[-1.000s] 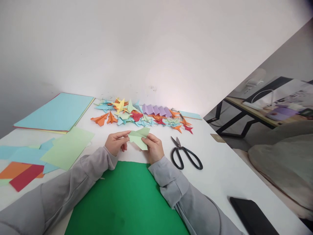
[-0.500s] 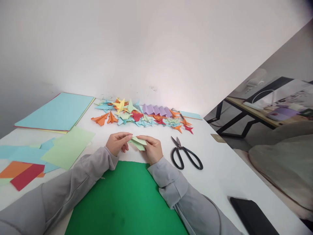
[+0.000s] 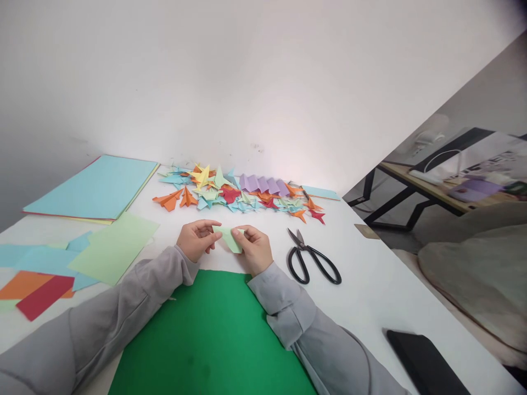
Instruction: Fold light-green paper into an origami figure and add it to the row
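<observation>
The tips of the left hand [image 3: 196, 240] nip the upper left corner of a small folded green paper [image 3: 231, 242] between thumb and forefinger, while the right hand [image 3: 256, 249] grips its other end, thumb laid over the near face and the fingers bent behind it. The paper is thus held in the gap between the two hands, lifted in front of the chest; its longer direction seems to run from the left fingertips down toward the right thumb, and the right hand covers more of it (the creases are too small to read well). Half a second ago it showed as narrow layered flaps, and a second ago as a wider shape with one wing jutting up; now a single flat panel faces the camera, and the right thumb has come over its front. Below the wrists lies a large green sheet [image 3: 209, 329], to the right the scissors [image 3: 303, 248] with blades parted, beyond the hands a row of folded paper figures [image 3: 229, 195], and out to the left a pale green sheet [image 3: 115, 247], all apparently unmoved.
</observation>
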Demonstrator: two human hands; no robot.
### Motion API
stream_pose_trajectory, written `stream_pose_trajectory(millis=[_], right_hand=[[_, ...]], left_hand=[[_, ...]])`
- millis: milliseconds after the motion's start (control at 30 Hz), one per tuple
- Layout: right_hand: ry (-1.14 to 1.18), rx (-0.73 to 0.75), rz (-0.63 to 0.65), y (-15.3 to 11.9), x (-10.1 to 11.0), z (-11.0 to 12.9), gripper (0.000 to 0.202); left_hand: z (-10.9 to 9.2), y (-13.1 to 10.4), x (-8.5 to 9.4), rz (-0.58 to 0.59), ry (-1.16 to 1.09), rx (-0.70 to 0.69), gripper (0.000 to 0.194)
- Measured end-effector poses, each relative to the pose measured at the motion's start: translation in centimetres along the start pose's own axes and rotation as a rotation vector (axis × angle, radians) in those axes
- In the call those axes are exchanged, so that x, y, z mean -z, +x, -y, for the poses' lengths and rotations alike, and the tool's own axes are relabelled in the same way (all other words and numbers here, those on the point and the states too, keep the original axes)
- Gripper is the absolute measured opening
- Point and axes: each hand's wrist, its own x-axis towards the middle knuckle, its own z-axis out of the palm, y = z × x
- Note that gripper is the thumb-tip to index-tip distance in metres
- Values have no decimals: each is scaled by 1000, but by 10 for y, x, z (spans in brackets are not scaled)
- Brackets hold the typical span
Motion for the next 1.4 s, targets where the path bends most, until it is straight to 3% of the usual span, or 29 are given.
stream_pose_trajectory(millis=[367,700,833,967,1133,1400], right_hand=[[82,-11,-18,1,0,2,25],[57,-36,-23,0,2,2,28],[115,-82,-86,2,2,1,27],[162,-139,-122,5,3,1,28],[171,-154,-77,5,4,3,28],[211,-134,-15,5,3,5,32]], left_hand=[[6,0,2,119,148,54,32],[2,-1,2,122,187,111,31],[3,-1,3,75,36,131,29],[6,-2,3,56,58,-2,50],[13,-5,1,140,176,-196,27],[13,-6,-1,142,142,-191,19]])
